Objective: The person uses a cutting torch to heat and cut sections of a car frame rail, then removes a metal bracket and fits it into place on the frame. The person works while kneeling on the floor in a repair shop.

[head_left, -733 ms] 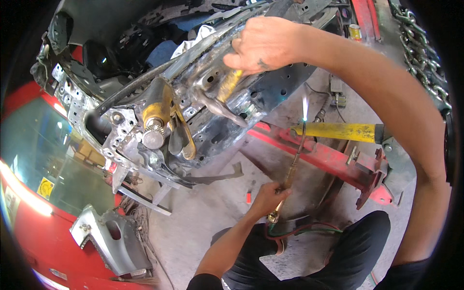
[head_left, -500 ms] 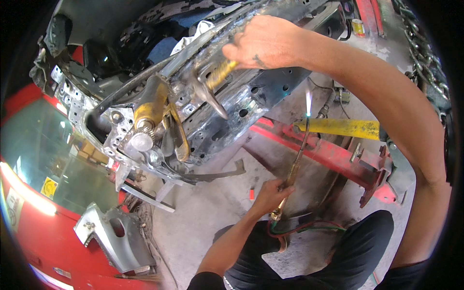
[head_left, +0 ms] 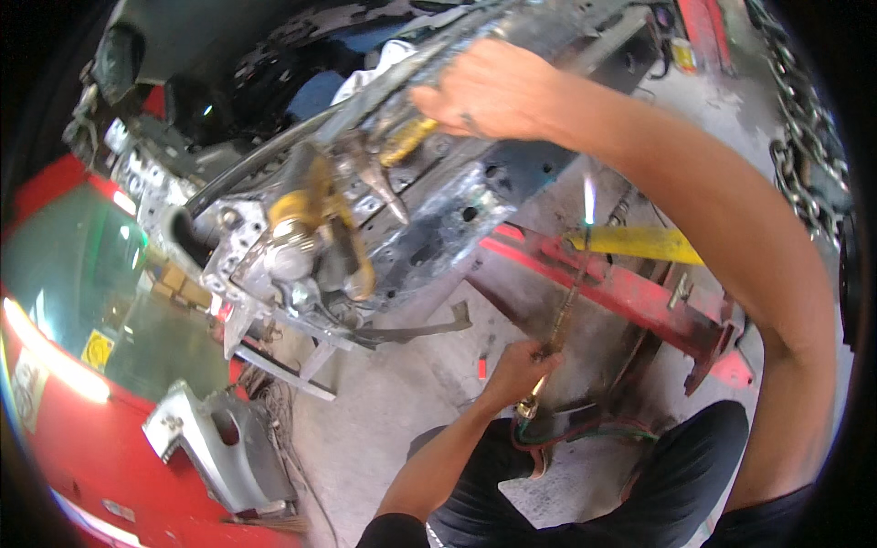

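**Lit torch in left hand, right hand on stripped car frame**

The left hand (head_left: 519, 365) is closed around the handle of a slim brass gas torch (head_left: 559, 315), which points up and burns with a pale blue flame (head_left: 589, 198) at its tip. The right hand (head_left: 489, 87), above and well apart from it, grips the upper edge of a stripped grey metal car frame (head_left: 438, 219) (finger positions partly hidden). A red steel bench beam (head_left: 630, 297) lies just right of the torch hand.

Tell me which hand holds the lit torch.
The left hand, low in the picture, grips the torch, whose flame points upward. The right hand is up on the stripped car body instead, gripping bare metal.
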The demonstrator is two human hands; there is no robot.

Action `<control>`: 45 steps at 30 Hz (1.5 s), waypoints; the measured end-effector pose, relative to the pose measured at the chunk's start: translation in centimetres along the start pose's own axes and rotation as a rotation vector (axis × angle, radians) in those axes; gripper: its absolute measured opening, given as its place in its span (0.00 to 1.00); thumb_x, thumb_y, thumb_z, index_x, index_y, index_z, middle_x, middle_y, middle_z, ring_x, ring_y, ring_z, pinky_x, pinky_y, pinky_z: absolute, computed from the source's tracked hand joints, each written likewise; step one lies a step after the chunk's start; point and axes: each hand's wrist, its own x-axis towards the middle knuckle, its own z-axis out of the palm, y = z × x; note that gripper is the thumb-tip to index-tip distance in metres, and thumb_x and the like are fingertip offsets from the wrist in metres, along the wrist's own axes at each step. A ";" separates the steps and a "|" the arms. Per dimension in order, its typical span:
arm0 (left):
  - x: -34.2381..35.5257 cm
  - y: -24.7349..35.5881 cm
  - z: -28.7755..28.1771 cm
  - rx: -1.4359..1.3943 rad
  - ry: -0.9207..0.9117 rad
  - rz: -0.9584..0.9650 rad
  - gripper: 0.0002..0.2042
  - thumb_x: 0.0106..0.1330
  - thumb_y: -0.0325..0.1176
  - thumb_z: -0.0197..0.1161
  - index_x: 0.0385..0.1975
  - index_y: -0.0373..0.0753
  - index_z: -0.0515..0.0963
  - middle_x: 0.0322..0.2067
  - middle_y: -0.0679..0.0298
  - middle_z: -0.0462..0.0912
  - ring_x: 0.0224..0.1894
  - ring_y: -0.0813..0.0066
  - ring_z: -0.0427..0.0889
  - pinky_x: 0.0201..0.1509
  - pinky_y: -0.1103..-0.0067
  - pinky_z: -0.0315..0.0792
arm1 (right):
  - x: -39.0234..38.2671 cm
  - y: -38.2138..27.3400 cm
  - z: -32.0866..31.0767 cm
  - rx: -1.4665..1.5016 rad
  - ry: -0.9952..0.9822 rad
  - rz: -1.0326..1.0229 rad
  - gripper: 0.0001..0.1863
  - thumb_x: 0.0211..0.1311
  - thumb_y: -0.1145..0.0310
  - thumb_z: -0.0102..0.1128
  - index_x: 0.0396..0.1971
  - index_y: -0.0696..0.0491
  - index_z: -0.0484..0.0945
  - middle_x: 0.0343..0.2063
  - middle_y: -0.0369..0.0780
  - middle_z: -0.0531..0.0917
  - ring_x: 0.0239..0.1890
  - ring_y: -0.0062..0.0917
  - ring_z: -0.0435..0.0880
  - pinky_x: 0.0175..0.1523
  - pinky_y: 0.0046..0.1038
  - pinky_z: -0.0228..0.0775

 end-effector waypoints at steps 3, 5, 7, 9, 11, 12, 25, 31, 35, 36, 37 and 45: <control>0.1 -1.6 0.1 -0.007 0.013 0.048 0.22 0.62 0.48 0.67 0.33 0.29 0.81 0.25 0.45 0.80 0.29 0.53 0.81 0.36 0.64 0.71 | -2.6 -2.0 0.1 0.079 0.003 0.084 0.20 0.64 0.49 0.59 0.35 0.53 0.71 0.18 0.41 0.79 0.21 0.39 0.82 0.25 0.38 0.70; -0.1 -0.4 -0.8 0.070 -0.008 0.013 0.23 0.63 0.49 0.67 0.35 0.29 0.82 0.25 0.47 0.81 0.29 0.57 0.81 0.37 0.65 0.72 | -5.5 -3.7 -0.9 0.126 0.002 0.177 0.20 0.63 0.50 0.62 0.35 0.53 0.71 0.22 0.41 0.79 0.23 0.39 0.81 0.27 0.38 0.70; -0.3 0.7 -1.2 0.102 -0.006 0.024 0.24 0.63 0.51 0.66 0.35 0.29 0.82 0.25 0.47 0.82 0.29 0.57 0.82 0.37 0.65 0.72 | -9.5 -5.5 -2.6 0.222 -0.024 0.261 0.20 0.60 0.53 0.65 0.35 0.53 0.71 0.23 0.43 0.79 0.25 0.40 0.81 0.29 0.39 0.69; -0.9 1.0 -1.4 0.100 0.027 0.059 0.25 0.62 0.52 0.66 0.34 0.29 0.82 0.26 0.44 0.81 0.30 0.51 0.82 0.38 0.62 0.72 | -13.7 -8.1 -4.0 0.358 -0.094 0.353 0.19 0.58 0.56 0.68 0.35 0.55 0.71 0.23 0.46 0.77 0.26 0.43 0.80 0.30 0.42 0.68; -1.6 0.4 -1.4 0.155 0.063 0.064 0.25 0.62 0.53 0.66 0.32 0.29 0.82 0.26 0.44 0.81 0.31 0.46 0.82 0.38 0.60 0.72 | -17.2 -11.1 -5.4 0.495 -0.128 0.473 0.19 0.57 0.59 0.69 0.33 0.57 0.72 0.22 0.50 0.76 0.26 0.48 0.79 0.30 0.44 0.66; -1.6 0.1 -1.2 0.184 0.074 0.072 0.26 0.61 0.54 0.66 0.31 0.30 0.82 0.26 0.43 0.81 0.32 0.44 0.81 0.39 0.59 0.72 | -19.0 -12.6 -5.9 0.559 -0.107 0.548 0.18 0.57 0.60 0.69 0.32 0.59 0.72 0.22 0.51 0.75 0.27 0.49 0.79 0.31 0.44 0.66; -0.4 -1.3 0.4 0.161 0.064 0.013 0.27 0.60 0.57 0.66 0.29 0.31 0.82 0.27 0.44 0.82 0.35 0.43 0.83 0.41 0.58 0.73 | -29.6 -21.4 -4.7 0.926 -0.176 0.939 0.21 0.55 0.60 0.72 0.20 0.60 0.72 0.13 0.47 0.69 0.16 0.38 0.69 0.25 0.34 0.60; -0.3 -1.9 0.4 0.215 0.041 0.001 0.28 0.60 0.57 0.64 0.33 0.31 0.82 0.37 0.43 0.83 0.42 0.42 0.81 0.47 0.56 0.72 | -31.4 -21.7 -5.2 1.014 -0.490 0.939 0.21 0.55 0.57 0.70 0.22 0.60 0.76 0.17 0.50 0.75 0.20 0.43 0.75 0.28 0.38 0.64; -0.6 -1.9 0.1 0.230 0.021 -0.040 0.28 0.61 0.58 0.64 0.34 0.31 0.83 0.42 0.42 0.82 0.46 0.42 0.80 0.49 0.55 0.71 | -34.3 -23.4 -4.0 1.036 -0.842 0.956 0.21 0.57 0.53 0.66 0.28 0.60 0.82 0.26 0.55 0.81 0.34 0.51 0.81 0.40 0.47 0.70; -0.4 -1.3 -0.1 0.231 0.010 -0.046 0.28 0.61 0.58 0.64 0.35 0.31 0.83 0.43 0.42 0.82 0.46 0.42 0.79 0.50 0.55 0.71 | -36.2 -24.2 -2.9 1.052 -0.877 0.944 0.21 0.57 0.53 0.66 0.28 0.60 0.82 0.26 0.55 0.81 0.36 0.52 0.81 0.41 0.48 0.70; 0.0 -0.9 0.0 0.242 0.060 -0.023 0.28 0.61 0.57 0.64 0.34 0.31 0.83 0.40 0.42 0.82 0.44 0.44 0.80 0.48 0.56 0.71 | -39.0 -25.3 -1.2 1.046 -0.890 0.849 0.23 0.58 0.51 0.64 0.27 0.62 0.81 0.28 0.57 0.81 0.37 0.54 0.80 0.43 0.50 0.70; -0.2 -1.7 -0.1 0.192 0.095 0.050 0.26 0.58 0.53 0.67 0.28 0.27 0.83 0.23 0.46 0.82 0.29 0.55 0.84 0.37 0.63 0.73 | -37.5 -29.5 3.6 1.193 -1.140 0.921 0.21 0.60 0.61 0.55 0.46 0.61 0.80 0.46 0.58 0.81 0.48 0.53 0.81 0.55 0.47 0.72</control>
